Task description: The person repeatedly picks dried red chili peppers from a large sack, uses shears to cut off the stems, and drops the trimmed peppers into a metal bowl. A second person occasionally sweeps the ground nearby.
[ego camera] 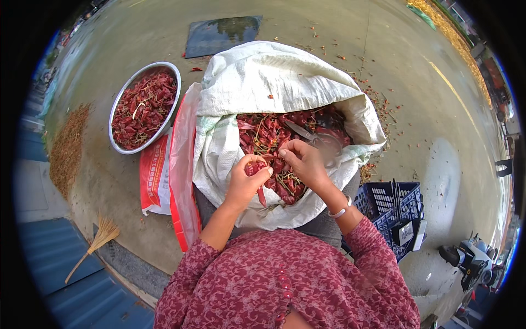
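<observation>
Several dried red chilies (255, 167) are gripped in my left hand (243, 181). One long chili hangs down below its thumb. My right hand (305, 164) is close by on the right, thumb and forefinger brought together at the tips. Whether a stem is pinched there is too small to tell. A pair of scissors (303, 130) shows beside the right knuckles, blades toward the upper left and handle loops blurred. I cannot tell whether hidden fingers hold them. Beneath both hands is an open white woven sack (263, 86), holding stemmed dried chilies (263, 133).
At left stands a metal basin (177, 98) heaped with dried chilies, beside a red-and-white bag (158, 177). A blue plastic basket (382, 205) sits at right. Chili scraps (380, 103) litter the concrete. Farther out are a straw broom (102, 236) and a scooter (472, 259).
</observation>
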A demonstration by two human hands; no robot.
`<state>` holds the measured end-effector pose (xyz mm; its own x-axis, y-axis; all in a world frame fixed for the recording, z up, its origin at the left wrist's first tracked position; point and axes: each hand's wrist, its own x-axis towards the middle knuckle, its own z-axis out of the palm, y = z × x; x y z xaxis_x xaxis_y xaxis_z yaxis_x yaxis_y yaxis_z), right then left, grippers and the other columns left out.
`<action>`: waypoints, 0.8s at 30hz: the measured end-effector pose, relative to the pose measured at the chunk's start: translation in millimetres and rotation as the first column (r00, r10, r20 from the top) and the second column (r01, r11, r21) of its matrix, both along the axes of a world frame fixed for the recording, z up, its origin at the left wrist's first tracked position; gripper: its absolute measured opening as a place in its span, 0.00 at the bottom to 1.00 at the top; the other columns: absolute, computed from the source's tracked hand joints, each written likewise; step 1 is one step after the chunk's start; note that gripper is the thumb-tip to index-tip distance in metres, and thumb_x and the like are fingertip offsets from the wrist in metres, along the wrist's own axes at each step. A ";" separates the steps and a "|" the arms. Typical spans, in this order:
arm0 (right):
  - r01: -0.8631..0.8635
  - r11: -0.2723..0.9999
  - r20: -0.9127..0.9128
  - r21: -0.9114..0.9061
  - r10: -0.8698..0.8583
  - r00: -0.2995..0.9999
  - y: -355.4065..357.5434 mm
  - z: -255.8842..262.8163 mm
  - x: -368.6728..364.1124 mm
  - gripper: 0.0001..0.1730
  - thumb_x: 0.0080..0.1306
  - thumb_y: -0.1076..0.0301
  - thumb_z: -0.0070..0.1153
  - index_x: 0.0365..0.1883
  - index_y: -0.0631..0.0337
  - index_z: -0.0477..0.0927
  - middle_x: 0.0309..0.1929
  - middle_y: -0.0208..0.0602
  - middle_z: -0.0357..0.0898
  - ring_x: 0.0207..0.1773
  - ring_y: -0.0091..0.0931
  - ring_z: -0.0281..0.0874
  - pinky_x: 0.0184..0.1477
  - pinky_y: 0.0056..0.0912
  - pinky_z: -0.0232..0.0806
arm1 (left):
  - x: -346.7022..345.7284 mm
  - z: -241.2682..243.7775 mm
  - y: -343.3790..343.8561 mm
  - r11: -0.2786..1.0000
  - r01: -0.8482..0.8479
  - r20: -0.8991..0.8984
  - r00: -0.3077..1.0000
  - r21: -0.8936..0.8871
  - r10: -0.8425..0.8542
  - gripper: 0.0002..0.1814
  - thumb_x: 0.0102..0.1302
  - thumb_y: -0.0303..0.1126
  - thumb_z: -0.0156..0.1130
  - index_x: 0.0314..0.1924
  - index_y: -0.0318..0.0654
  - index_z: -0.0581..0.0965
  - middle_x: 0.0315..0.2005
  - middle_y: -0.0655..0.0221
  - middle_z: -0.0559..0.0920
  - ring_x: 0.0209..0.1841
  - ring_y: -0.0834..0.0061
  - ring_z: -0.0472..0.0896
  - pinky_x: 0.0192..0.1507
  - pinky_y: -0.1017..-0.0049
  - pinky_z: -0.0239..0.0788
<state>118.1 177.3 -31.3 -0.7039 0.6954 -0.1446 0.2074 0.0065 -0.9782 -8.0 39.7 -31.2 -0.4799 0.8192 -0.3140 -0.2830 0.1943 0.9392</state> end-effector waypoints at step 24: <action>-0.055 0.993 -0.113 0.100 0.066 0.991 -10.6 12.7 9.7 0.09 0.69 0.67 0.61 0.37 0.65 0.81 0.31 0.24 0.80 0.31 0.15 0.72 0.30 0.22 0.66 | 4.4 7.7 -7.3 0.993 0.095 0.286 0.952 0.069 -0.110 0.21 0.64 0.34 0.67 0.52 0.32 0.74 0.36 0.70 0.81 0.36 0.83 0.80 0.33 0.83 0.71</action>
<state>127.8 166.8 -18.6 -0.7533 0.6576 0.0068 0.0885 0.1116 -0.9898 -3.6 32.4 -23.6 -0.2879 0.8786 -0.3809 -0.5246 0.1881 0.8303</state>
